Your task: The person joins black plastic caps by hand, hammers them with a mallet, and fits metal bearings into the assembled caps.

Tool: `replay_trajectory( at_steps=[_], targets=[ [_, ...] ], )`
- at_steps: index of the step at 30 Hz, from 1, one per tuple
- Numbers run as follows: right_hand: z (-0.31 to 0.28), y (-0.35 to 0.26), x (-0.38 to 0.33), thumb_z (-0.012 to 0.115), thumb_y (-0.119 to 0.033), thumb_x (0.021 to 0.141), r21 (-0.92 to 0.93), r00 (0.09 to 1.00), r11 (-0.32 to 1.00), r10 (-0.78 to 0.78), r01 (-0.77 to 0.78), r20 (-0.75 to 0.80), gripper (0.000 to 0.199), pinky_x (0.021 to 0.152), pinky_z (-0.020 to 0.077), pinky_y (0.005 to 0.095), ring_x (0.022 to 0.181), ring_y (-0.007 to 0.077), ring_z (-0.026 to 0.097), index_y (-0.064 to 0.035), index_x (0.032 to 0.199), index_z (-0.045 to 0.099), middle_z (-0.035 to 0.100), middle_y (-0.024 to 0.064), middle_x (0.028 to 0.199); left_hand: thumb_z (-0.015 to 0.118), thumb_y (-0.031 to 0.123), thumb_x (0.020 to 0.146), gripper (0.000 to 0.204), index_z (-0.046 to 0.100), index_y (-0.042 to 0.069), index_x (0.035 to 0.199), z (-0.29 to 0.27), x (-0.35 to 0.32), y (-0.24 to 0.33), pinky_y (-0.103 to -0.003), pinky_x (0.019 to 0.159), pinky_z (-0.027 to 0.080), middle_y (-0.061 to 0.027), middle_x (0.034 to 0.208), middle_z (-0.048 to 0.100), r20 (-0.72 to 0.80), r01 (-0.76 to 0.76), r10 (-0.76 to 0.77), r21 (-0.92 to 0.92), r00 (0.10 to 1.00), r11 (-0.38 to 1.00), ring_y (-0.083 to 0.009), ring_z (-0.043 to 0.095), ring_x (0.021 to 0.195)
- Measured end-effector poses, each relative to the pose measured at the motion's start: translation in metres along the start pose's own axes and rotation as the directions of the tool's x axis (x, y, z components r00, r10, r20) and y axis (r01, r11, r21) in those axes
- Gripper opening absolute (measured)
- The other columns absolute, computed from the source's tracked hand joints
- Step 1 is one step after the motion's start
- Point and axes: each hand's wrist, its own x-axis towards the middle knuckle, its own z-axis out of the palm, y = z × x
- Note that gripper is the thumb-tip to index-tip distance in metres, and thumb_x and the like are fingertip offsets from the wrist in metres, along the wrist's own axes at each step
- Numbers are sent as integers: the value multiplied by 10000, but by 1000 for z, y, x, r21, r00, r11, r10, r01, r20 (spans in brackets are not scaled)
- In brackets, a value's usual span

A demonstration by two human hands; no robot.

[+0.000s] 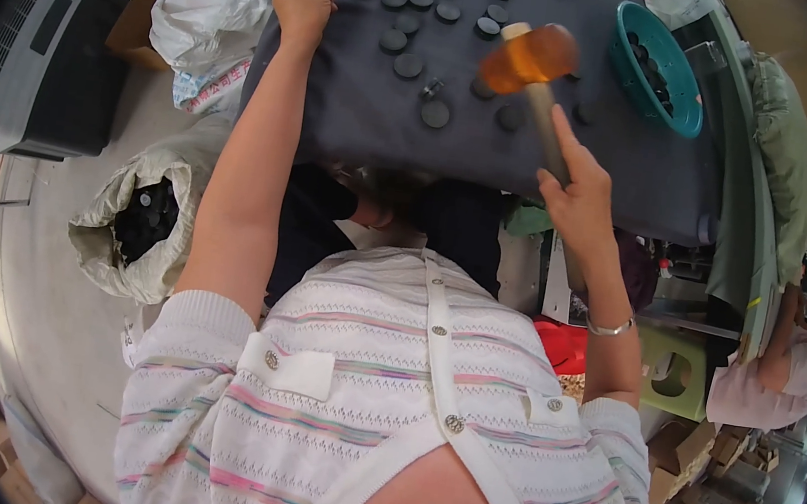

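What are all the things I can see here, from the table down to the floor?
Discs: more than a dozen, dark grey, round and flat, scattered over the table top.
Table cover: one, dark grey cloth.
Small metal piece: one, silvery, among the discs.
Basket: one, teal plastic, at the table's right, dark discs inside.
Sack: one, white, open on the floor at left, dark pieces inside.
Bag: one, white, closed, beside the table's left corner.
Cardboard box: one, brown, behind that bag.
Mallet: one, orange head, wooden handle, raised over the discs.
Left hand: closed fist on the cloth.
Right hand: gripping the mallet handle.
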Motion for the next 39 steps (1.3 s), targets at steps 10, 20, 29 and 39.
replay_trajectory(
  at_steps=[10,20,29,39],
  targets=[
    [-7,-5,-44,606,19,725,-224,996,974,48,-30,75,746,631,464,416,689,341,560,-209,1406,407,512,154,770,586,105,883,142,644,-17,925,-2,0,0,-228,456,460,-54,652,613,5,-22,22,-10,1000,1000,-99,564,512],
    [-11,-6,-32,600,14,718,-113,1000,994,12,-12,4,762,638,455,437,668,355,558,-213,1414,391,500,165,765,593,110,873,150,642,-24,921,0,0,7,-231,456,457,-58,640,609,-9,-40,40,-28,999,999,-101,562,501],
    [-37,-1,-23,603,56,714,21,989,999,-21,25,-148,765,759,475,350,796,332,587,-187,1412,403,582,168,895,588,104,883,146,637,-21,939,-2,1,1,-232,480,477,-59,681,611,9,-2,2,11,1000,1000,-102,572,544],
    [-27,40,-58,597,39,703,-155,992,981,110,-117,-54,803,709,461,413,754,363,566,-186,1435,356,542,176,798,588,100,885,147,632,-25,948,-4,4,2,-223,484,471,-50,684,601,19,46,-46,43,999,998,-100,560,553]
  ],
)
